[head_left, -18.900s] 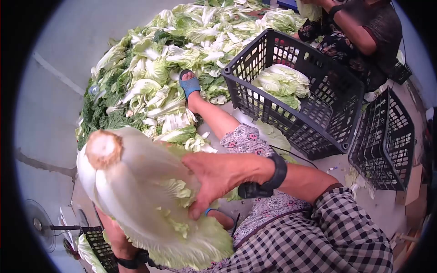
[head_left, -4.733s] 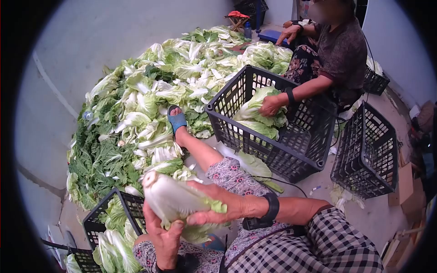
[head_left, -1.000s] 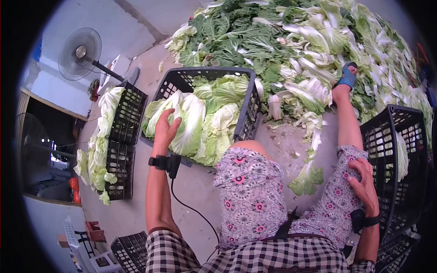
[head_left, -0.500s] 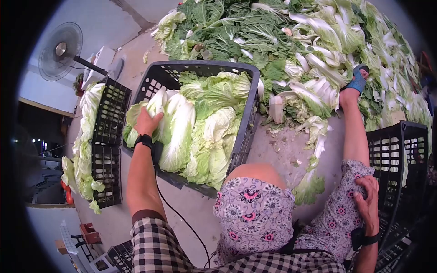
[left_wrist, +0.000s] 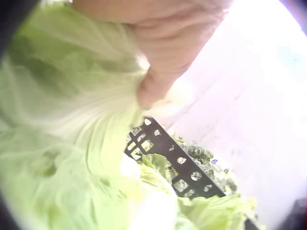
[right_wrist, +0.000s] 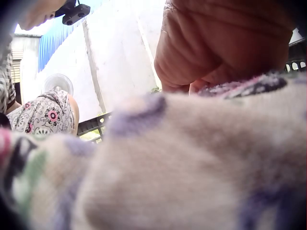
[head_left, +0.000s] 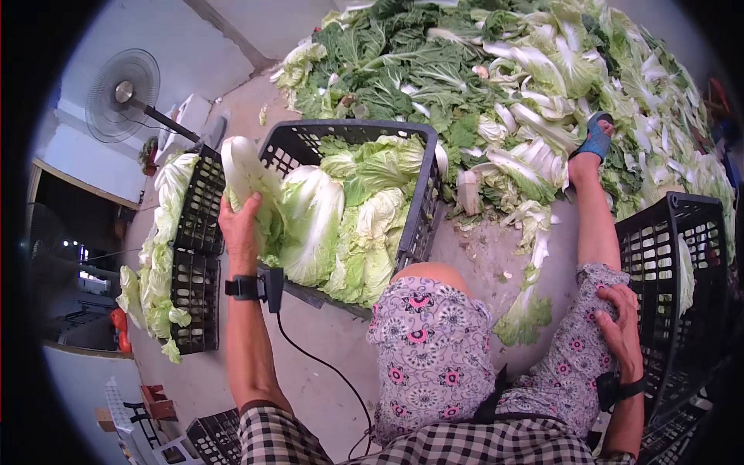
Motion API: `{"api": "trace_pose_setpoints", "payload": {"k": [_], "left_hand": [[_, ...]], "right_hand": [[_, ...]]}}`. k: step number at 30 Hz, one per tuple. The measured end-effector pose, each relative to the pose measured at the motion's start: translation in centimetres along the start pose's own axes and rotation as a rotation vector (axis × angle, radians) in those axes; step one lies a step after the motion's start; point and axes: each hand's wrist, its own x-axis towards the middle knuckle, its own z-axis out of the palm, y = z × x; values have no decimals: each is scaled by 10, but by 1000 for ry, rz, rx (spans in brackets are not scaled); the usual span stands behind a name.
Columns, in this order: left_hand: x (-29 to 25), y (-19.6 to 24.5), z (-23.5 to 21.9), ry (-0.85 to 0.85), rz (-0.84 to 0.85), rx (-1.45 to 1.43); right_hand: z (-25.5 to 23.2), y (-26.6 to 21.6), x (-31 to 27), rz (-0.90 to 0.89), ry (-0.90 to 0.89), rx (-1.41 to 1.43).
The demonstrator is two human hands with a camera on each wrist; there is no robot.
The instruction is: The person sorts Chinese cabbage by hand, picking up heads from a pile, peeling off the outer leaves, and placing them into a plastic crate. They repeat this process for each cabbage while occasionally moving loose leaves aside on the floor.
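In the head view my left hand [head_left: 239, 225] grips a cabbage [head_left: 249, 174] at the left side of a black crate [head_left: 425, 186], its white base end pointing up. Other cabbages [head_left: 310, 225] lie in the crate beside it. The left wrist view shows the thumb [left_wrist: 154, 86] pressed on the pale green leaves [left_wrist: 72, 124]; the other fingers are mostly hidden. My right hand [head_left: 622, 325] rests on the patterned trouser leg [head_left: 570, 341] with its fingers loosely bent, and in the right wrist view the hand [right_wrist: 216, 48] lies against the cloth.
A large heap of loose leaves [head_left: 434, 70] spreads across the back. Crates with cabbages [head_left: 194, 263] stand at the left, near a fan [head_left: 124, 93]. Another black crate [head_left: 674, 294] is at the right. A cable [head_left: 333, 368] runs across the floor from the left wrist.
My left hand has reached into the crate, taken hold of a cabbage and raised it at the left side. The right hand stays on the leg. The head view has shifted slightly.
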Motion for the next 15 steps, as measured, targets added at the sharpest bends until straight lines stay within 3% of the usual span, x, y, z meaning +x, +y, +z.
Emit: {"api": "trace_pose_setpoints", "payload": {"k": [3, 4, 9, 11, 13, 15], "left_hand": [[-31, 57, 20, -159, 48, -273], [-44, 79, 33, -239, 28, -333], [-112, 193, 99, -686, 62, -272], [-148, 222, 137, -886, 70, -398], [-185, 238, 173, -1103, 215, -429], [-221, 238, 207, -1266, 468, -317]], "right_hand": [[-7, -1, -2, -22, -32, 64], [-13, 3, -2, -13, -127, -6], [-29, -30, 1, -84, -8, 349], [-39, -59, 4, -221, 91, 462], [-37, -82, 7, -362, 170, 631], [-35, -88, -4, -316, 41, 753]]}}
